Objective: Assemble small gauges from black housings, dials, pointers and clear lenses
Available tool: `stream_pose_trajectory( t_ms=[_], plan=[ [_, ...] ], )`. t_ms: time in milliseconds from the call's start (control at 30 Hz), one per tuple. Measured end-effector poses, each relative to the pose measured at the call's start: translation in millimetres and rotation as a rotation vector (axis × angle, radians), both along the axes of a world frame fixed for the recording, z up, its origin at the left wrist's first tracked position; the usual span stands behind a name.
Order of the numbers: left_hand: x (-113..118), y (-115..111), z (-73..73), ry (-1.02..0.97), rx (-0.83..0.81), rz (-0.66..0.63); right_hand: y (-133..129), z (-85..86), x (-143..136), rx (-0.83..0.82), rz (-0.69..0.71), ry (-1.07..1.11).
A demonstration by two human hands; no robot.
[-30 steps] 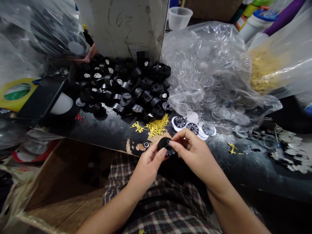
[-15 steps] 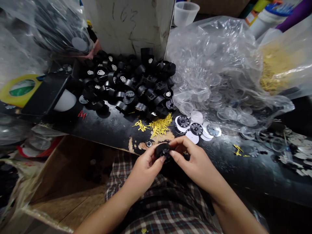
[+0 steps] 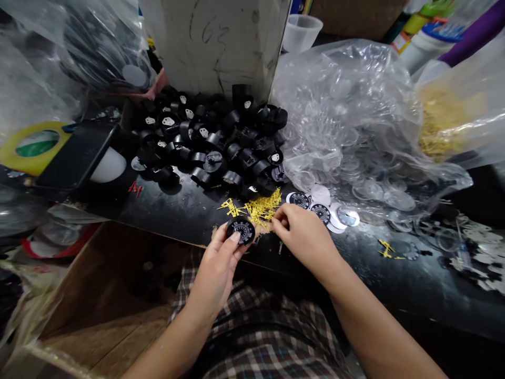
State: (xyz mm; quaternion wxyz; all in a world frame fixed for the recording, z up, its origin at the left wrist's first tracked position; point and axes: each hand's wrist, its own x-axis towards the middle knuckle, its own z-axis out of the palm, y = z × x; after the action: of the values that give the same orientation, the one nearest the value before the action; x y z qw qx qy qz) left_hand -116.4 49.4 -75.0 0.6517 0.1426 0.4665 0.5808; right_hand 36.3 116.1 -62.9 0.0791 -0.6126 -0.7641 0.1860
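My left hand (image 3: pixel 221 255) is closed on a small round black gauge (image 3: pixel 240 230), thumb on its rim. The gauge's dial, black with white numerals, faces up. Beside it, my right hand (image 3: pixel 302 234) has its fingers curled and pinched at the right edge of a heap of yellow pointers (image 3: pixel 263 206). Whatever its fingertips hold, if anything, is too small to make out. Just behind that hand lie loose printed dial discs (image 3: pixel 320 212), some white side up.
Many black gauge housings (image 3: pixel 213 139) are piled at the back. Clear plastic discs (image 3: pixel 366 184) spill from a bag at right. A yellow tape roll (image 3: pixel 11 150) and red pointers (image 3: pixel 134 188) lie left. An open wooden box (image 3: pixel 90 295) sits below the table edge.
Both hands were together on the black gauge. The left has moved slightly left with it, now dial up. The right has let go and moved to the yellow pointers.
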Motion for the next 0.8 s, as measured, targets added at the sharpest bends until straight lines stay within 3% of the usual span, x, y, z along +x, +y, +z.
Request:
stream_pose_trajectory(
  t_ms=[167, 300, 467, 667, 800],
  plan=[
    [0.5, -0.4, 2.9, -0.009, -0.014, 0.022, -8.9, 1.0, 15.0, 0.0, -0.006, 0.078],
    [1.7, 0.0, 2.7, -0.02, -0.002, 0.016, -13.5, 6.7, 4.4, -0.025, 0.059, 0.076],
    [1.8, 0.2, 1.2, -0.008, 0.012, 0.0, -9.8, 8.1, -15.6, 0.021, 0.09, -0.084],
    [0.9, 0.2, -0.6, -0.012, 0.0, 0.011, -8.4, 9.4, -4.5, -0.074, 0.079, 0.054],
    [0.7, 1.2, -1.0, -0.005, 0.016, 0.005, -2.6, 6.8, -6.7, 0.022, 0.14, 0.001]
  ],
)
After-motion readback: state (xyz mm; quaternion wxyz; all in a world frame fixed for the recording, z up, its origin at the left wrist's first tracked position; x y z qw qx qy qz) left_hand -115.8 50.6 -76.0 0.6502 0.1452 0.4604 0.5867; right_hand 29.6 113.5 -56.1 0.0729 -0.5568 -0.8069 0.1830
